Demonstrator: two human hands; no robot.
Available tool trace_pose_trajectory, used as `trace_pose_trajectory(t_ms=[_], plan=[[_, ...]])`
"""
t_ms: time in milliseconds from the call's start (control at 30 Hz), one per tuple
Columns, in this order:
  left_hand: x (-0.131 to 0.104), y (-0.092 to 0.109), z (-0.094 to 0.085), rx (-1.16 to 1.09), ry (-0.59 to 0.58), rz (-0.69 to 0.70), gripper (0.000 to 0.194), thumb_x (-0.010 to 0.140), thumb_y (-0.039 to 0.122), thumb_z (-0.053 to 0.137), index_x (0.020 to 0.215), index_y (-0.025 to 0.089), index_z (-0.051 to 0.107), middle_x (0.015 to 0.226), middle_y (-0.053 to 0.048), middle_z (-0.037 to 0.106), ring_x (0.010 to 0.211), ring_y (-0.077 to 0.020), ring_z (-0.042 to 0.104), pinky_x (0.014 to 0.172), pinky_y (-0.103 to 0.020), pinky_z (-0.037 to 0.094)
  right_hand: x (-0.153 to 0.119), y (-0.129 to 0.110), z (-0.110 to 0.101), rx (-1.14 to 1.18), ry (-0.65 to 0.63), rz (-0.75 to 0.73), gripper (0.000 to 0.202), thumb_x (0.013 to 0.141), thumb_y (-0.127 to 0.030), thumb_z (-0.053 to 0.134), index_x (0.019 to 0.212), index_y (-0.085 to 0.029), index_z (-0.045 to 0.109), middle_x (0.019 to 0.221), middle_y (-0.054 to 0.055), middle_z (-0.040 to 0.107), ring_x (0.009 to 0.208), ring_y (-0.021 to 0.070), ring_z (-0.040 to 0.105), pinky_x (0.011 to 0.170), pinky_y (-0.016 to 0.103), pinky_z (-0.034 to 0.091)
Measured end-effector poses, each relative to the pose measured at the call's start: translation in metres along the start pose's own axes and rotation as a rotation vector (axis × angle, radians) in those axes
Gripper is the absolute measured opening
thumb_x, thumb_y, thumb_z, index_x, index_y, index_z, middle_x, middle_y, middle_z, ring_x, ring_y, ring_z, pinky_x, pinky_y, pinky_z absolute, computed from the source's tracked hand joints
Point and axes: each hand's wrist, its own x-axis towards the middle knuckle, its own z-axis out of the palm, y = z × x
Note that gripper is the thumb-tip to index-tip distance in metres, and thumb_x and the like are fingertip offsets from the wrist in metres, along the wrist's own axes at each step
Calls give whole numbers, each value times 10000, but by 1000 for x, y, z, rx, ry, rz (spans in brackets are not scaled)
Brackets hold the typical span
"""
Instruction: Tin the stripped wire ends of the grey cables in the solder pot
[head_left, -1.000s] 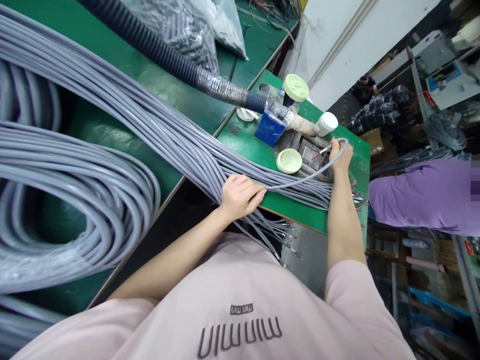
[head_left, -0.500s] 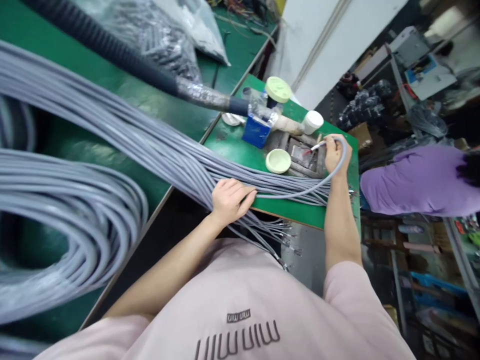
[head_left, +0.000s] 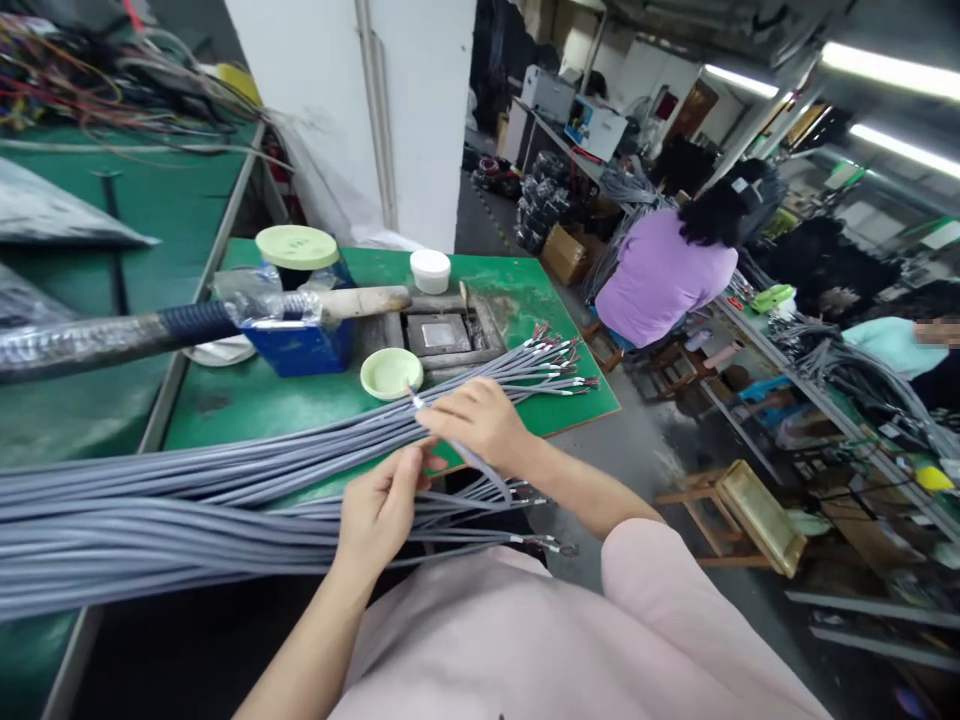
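My right hand [head_left: 480,425] is closed on a grey cable [head_left: 484,465] near its stripped end. The cable's tip [head_left: 412,395] points at a pale green dish [head_left: 391,374], over or at its near rim; I cannot tell whether it touches the contents. My left hand [head_left: 381,505] is just below, thumb and fingers pinched together over the bundle of grey cables [head_left: 225,465]; what they hold is hidden. The bundle's stripped ends [head_left: 555,355] fan out on the right. Behind the dish sits a square solder pot [head_left: 444,335] with a shiny surface.
A ribbed hose [head_left: 195,322] with a pale nozzle rests on a blue box [head_left: 300,350] left of the pot. A white jar [head_left: 430,270] stands behind. Beyond the green table [head_left: 517,290], a person in purple [head_left: 652,270] sits near a wooden stool [head_left: 757,520].
My right hand has brought the cable end from the pot toward me, to the green dish. My left hand has come close to it. The view has swung right and up.
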Motion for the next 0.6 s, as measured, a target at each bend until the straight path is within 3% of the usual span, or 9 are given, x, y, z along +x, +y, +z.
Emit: trace_pose_trajectory(t_ms=[100, 167, 300, 433, 600], plan=[[9, 2, -4, -9, -59, -79, 586, 929, 576, 391, 608, 152, 639, 542, -27, 601, 517, -139, 514, 520, -260, 415, -7, -17, -7, -50, -31, -98, 267, 989, -302, 442, 1178, -229, 617, 1085, 20, 689, 987, 172, 531, 933, 362, 370], [13, 1, -13, -7, -104, -141, 652, 930, 605, 341, 506, 162, 560, 479, -26, 550, 489, -134, 485, 498, -257, 380, -10, -25, -11, -63, -43, -161, 259, 991, -270, 431, 1172, -230, 612, 1057, 14, 677, 992, 167, 526, 947, 366, 367], [15, -3, -27, 50, -226, -286, 575, 866, 594, 487, 492, 160, 522, 442, 0, 490, 460, -114, 430, 470, -233, 339, -15, -36, -10, -70, -33, -263, 240, 986, -253, 427, 1118, -237, 627, 981, 8, 658, 942, 165, 528, 922, 377, 384], [13, -10, -28, 59, -364, -323, 507, 782, 558, 610, 493, 160, 484, 446, 33, 421, 456, -93, 368, 461, -221, 290, -22, -45, -1, -46, -44, -318, 226, 981, -279, 433, 1070, -252, 639, 965, 12, 648, 963, 175, 533, 897, 376, 398], [8, -8, -21, 16, -350, -288, 485, 805, 536, 592, 521, 159, 482, 475, 44, 409, 477, -88, 341, 471, -227, 268, -32, -54, -2, 25, -88, -291, 206, 954, -252, 474, 1077, -264, 639, 944, 14, 657, 926, 180, 549, 870, 372, 416]])
